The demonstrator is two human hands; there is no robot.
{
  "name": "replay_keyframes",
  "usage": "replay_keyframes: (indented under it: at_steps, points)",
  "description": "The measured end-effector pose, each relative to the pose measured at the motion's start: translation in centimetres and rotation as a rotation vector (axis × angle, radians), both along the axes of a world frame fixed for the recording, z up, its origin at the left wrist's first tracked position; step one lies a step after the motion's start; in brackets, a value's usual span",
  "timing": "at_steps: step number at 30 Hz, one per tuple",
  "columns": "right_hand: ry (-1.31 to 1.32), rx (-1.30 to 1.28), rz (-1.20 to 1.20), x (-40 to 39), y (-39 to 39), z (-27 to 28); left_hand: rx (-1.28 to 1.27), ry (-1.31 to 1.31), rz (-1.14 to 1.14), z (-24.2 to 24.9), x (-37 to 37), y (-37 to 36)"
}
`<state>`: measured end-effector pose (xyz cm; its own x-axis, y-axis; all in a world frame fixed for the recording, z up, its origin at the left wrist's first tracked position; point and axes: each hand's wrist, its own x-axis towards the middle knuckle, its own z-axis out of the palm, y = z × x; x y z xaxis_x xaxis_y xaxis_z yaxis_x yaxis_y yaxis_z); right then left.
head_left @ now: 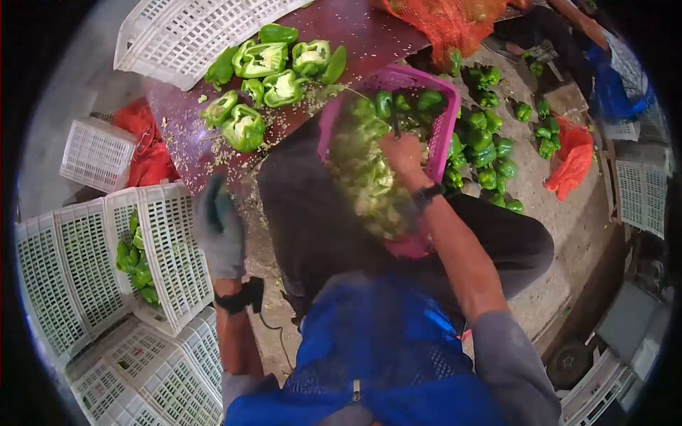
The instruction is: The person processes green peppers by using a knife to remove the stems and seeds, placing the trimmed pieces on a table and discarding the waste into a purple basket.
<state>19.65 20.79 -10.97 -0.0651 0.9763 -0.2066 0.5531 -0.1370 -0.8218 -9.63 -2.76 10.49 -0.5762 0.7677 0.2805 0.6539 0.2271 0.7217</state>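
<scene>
My right hand (pixel 405 153) is bare and closed around a dark, narrow knife (pixel 396 117), whose tip points away from me over the pink basket (pixel 449 128). In that basket lie pale pepper cores and scraps (pixel 373 181), blurred, with whole green peppers (pixel 429 101) at its far end. To the left, my left hand (pixel 222 234), in a grey glove with a dark green coating, hovers by the board's near edge. Its fingers look stretched out, though blurred, and nothing shows in them. Beyond it, halved green bell peppers (pixel 259 60) lie on the dark red board (pixel 341 28).
White crates (pixel 167 248) stand at left, one with green peppers (pixel 135 263) inside. Another white crate (pixel 188 42) rests on the board. Loose peppers (pixel 490 142) cover the floor at right, near orange net bags (pixel 570 156). Another person's arm (pixel 582 25) shows at upper right.
</scene>
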Motion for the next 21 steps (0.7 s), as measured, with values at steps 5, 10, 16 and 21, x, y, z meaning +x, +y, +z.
replay_keyframes:
  at_steps: [5,10,16,21]
  points:
    - [-0.32,0.169,0.23,-2.9,6.9,-13.6,-0.137,0.173,0.101,-0.3,-7.0,-5.6]
    - [-1.129,0.053,0.843,-5.5,9.0,-9.5,-0.453,0.634,0.23,1.0,-13.8,-11.7]
    - [-0.271,-0.18,0.214,-5.7,10.3,-13.1,-0.911,1.024,0.638,3.0,-24.8,-20.6]
    - [0.605,-0.502,-0.297,-2.9,7.3,-10.0,-0.196,0.305,0.543,4.4,-19.2,-15.3]
